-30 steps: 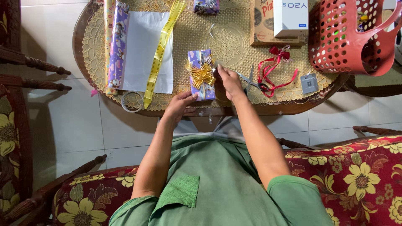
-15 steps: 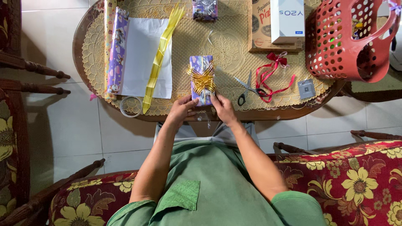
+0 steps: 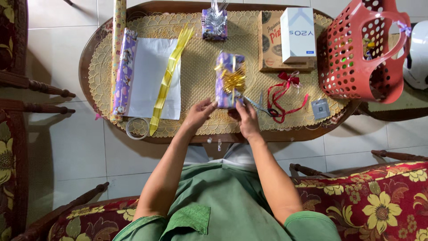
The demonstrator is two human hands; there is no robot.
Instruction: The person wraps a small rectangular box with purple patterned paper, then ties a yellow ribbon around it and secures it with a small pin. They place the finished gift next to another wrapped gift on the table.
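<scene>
Left hand: the left hand (image 3: 199,115) rests at the near left corner of the gift box (image 3: 229,80), fingers curled onto its edge; it grips the box lightly rather than clamping it.
Right hand: the right hand (image 3: 246,118) sits at the near right corner of the same box, fingertips on the paper; whether it pinches or only steadies cannot be told.
Gift box: it stands on the lace table mat (image 3: 196,76), near the table's front edge and about the middle, long side running away from the person. It is a small oblong wrapped in glossy purple patterned paper.
Handling: it looks light and stiff-walled, but the paper is probably slick and creases easily; the safest hold seems to be on the two long sides or the near corners, clear of the top.
Gold bow (image 3: 233,80): looped shiny ribbon on the box's upper face, springy and easily crushed.
Scissors (image 3: 263,107): metal, lying just right of the box, beside the red ribbon (image 3: 285,96), thin and curling.
Tape roll (image 3: 136,128): a clear ring at the mat's near left edge.
Gold ribbon strip (image 3: 167,82): long, flat, lying across white paper.
Wrapping paper roll (image 3: 124,71): purple, soft tube at left.
Far side: a second small wrapped parcel (image 3: 214,24), a white carton (image 3: 298,35) on a brown flat box, and a red perforated plastic basket (image 3: 352,53).
</scene>
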